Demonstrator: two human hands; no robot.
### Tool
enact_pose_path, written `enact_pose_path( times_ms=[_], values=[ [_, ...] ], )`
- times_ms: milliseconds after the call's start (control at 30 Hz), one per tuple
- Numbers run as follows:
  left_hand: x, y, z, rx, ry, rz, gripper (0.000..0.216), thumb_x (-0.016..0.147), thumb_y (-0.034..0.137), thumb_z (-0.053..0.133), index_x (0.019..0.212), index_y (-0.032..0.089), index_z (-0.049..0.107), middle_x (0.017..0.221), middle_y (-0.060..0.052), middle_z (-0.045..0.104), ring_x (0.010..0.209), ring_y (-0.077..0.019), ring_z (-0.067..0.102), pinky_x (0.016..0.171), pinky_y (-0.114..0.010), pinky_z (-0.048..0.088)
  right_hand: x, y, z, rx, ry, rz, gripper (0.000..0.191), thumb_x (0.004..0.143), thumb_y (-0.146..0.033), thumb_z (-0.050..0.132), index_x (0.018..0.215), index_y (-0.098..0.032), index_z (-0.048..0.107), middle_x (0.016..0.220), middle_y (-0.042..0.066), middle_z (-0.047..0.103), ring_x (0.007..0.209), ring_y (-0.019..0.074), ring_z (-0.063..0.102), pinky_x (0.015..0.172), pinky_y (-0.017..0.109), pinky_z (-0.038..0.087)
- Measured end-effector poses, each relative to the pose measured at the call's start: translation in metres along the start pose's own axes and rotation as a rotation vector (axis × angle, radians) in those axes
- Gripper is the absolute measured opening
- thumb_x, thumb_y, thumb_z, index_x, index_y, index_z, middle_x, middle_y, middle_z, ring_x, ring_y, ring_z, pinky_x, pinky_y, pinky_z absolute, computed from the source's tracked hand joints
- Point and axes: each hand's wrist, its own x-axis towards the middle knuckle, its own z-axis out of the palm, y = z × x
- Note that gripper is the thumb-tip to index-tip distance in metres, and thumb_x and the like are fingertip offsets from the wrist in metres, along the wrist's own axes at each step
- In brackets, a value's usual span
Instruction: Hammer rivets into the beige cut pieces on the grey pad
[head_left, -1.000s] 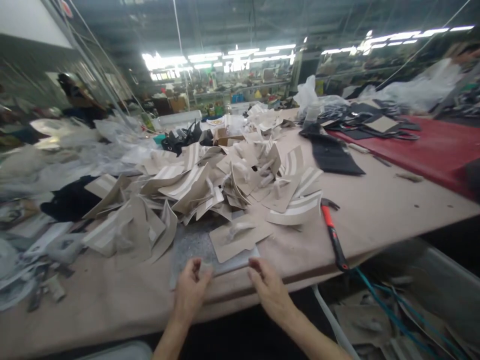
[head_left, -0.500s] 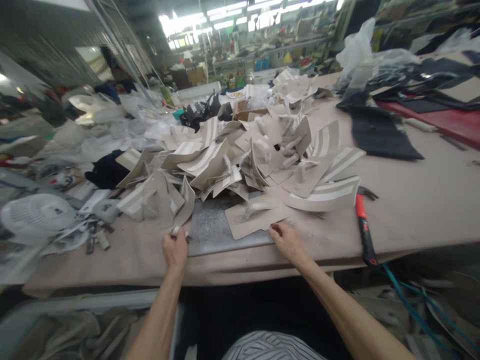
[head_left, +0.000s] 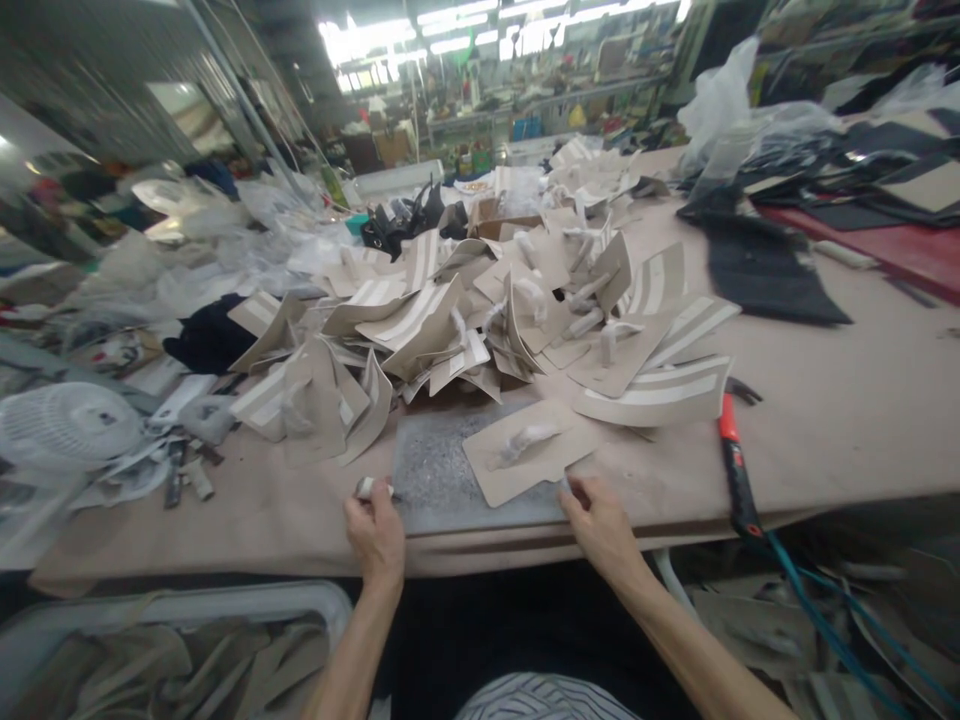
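My left hand (head_left: 375,530) is closed on a small white tool (head_left: 369,488) at the left edge of a grey speckled metal plate (head_left: 439,470). My right hand (head_left: 600,520) pinches the near right corner of a tan shoe-upper piece (head_left: 525,450) that lies on the plate, with a whitish strip across its middle. Behind the plate spreads a big heap of tan pieces with white stripes (head_left: 480,310).
A red-handled hammer (head_left: 735,470) lies right of my right hand, its head under a striped piece. A white fan (head_left: 67,425) and scraps sit at the left. Black fabric (head_left: 765,275) and a red mat (head_left: 900,250) lie far right. A grey bin (head_left: 172,640) stands below the table edge.
The camera tipped down from the room toward the table. Both hands spread apart to the plate's two sides, the left now holding the small white tool, the right at the tan piece's corner.
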Motion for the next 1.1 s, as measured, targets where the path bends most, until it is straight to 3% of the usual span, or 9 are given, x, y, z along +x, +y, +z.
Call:
enact_pose_path(
  times_ms=[200, 367, 500, 600, 667, 767, 833, 1000, 1100],
  values=[
    [-0.019, -0.004, -0.004, -0.083, -0.060, 0.004, 0.035, 0.082, 0.053, 0.051, 0.088, 0.019, 0.057, 0.095, -0.013, 0.071, 0.090, -0.0284, 0.067, 0.082, -0.042, 0.051, -0.012, 0.008, -0.013, 0.067, 0.028, 0.049, 0.043, 0.076, -0.051, 0.048, 0.094, -0.016, 0.065, 0.087, 0.011, 0.065, 0.079, 0.0243, 0.060, 0.077, 0.038, 0.049],
    [-0.004, -0.013, -0.006, -0.478, -0.123, -0.238, 0.027, 0.080, 0.041, 0.062, 0.091, 0.018, 0.055, 0.090, -0.008, 0.072, 0.085, -0.0226, 0.071, 0.081, -0.039, 0.057, 0.002, -0.001, -0.028, 0.044, 0.000, 0.138, 0.041, 0.079, -0.048, 0.047, 0.095, -0.015, 0.064, 0.089, 0.013, 0.067, 0.079, 0.0257, 0.062, 0.079, 0.041, 0.050],
    [0.002, -0.019, -0.012, -0.505, -0.144, -0.229, 0.029, 0.080, 0.039, 0.065, 0.097, 0.017, 0.056, 0.085, -0.006, 0.072, 0.079, -0.0209, 0.072, 0.076, -0.037, 0.059, 0.013, -0.024, -0.036, -0.026, 0.183, -0.100, 0.048, 0.082, -0.037, 0.049, 0.124, -0.013, 0.055, 0.111, 0.015, 0.061, 0.067, 0.0186, 0.057, 0.077, 0.040, 0.050],
    [0.003, -0.017, -0.012, -0.372, -0.160, -0.089, 0.042, 0.080, 0.042, 0.065, 0.113, 0.018, 0.057, 0.089, -0.006, 0.073, 0.084, -0.0218, 0.072, 0.080, -0.037, 0.058, 0.031, -0.045, -0.030, -0.082, 0.051, -0.237, 0.058, 0.084, -0.028, 0.051, 0.140, -0.019, 0.041, 0.138, 0.016, 0.047, 0.066, 0.0144, 0.056, 0.079, 0.037, 0.049],
    [0.003, -0.013, -0.010, -0.337, -0.191, -0.027, 0.045, 0.079, 0.043, 0.066, 0.115, 0.017, 0.057, 0.096, -0.008, 0.073, 0.092, -0.0228, 0.071, 0.086, -0.038, 0.056, 0.043, -0.057, -0.024, -0.179, -0.100, -0.276, 0.051, 0.083, -0.021, 0.051, 0.134, -0.018, 0.047, 0.136, 0.014, 0.048, 0.074, 0.0163, 0.058, 0.080, 0.035, 0.048],
    [0.003, -0.008, -0.009, -0.364, -0.234, -0.018, 0.043, 0.076, 0.043, 0.068, 0.108, 0.016, 0.058, 0.101, -0.011, 0.073, 0.097, -0.0246, 0.070, 0.090, -0.040, 0.054, 0.044, -0.067, -0.021, -0.286, -0.215, -0.312, 0.026, 0.081, -0.012, 0.045, 0.104, -0.016, 0.058, 0.111, 0.011, 0.058, 0.084, 0.0206, 0.058, 0.076, 0.032, 0.045],
    [0.003, -0.007, -0.013, -0.414, -0.244, -0.042, 0.046, 0.074, 0.042, 0.071, 0.108, 0.015, 0.056, 0.101, -0.012, 0.073, 0.096, -0.0247, 0.070, 0.088, -0.039, 0.055, 0.029, -0.070, -0.027, -0.262, -0.245, -0.416, 0.024, 0.080, -0.008, 0.041, 0.096, -0.017, 0.056, 0.102, 0.009, 0.059, 0.082, 0.0199, 0.058, 0.074, 0.031, 0.045],
    [-0.001, -0.012, -0.031, -0.480, -0.325, -0.097, 0.052, 0.075, 0.040, 0.074, 0.116, 0.017, 0.052, 0.097, -0.009, 0.074, 0.089, -0.0223, 0.072, 0.082, -0.034, 0.057, -0.037, -0.063, -0.057, -0.250, -0.474, -0.870, 0.049, 0.071, -0.001, 0.040, 0.112, -0.021, 0.056, 0.115, 0.009, 0.064, 0.091, 0.0209, 0.061, 0.081, 0.034, 0.048],
    [-0.007, -0.014, -0.034, -0.541, -0.415, -0.150, 0.061, 0.074, 0.041, 0.076, 0.124, 0.017, 0.051, 0.093, -0.007, 0.074, 0.090, -0.0224, 0.072, 0.087, -0.035, 0.055, -0.061, -0.047, -0.070, -0.350, -0.393, -0.969, 0.061, 0.064, -0.001, 0.041, 0.121, -0.018, 0.055, 0.125, 0.015, 0.061, 0.102, 0.0251, 0.063, 0.082, 0.037, 0.051]
  ],
)
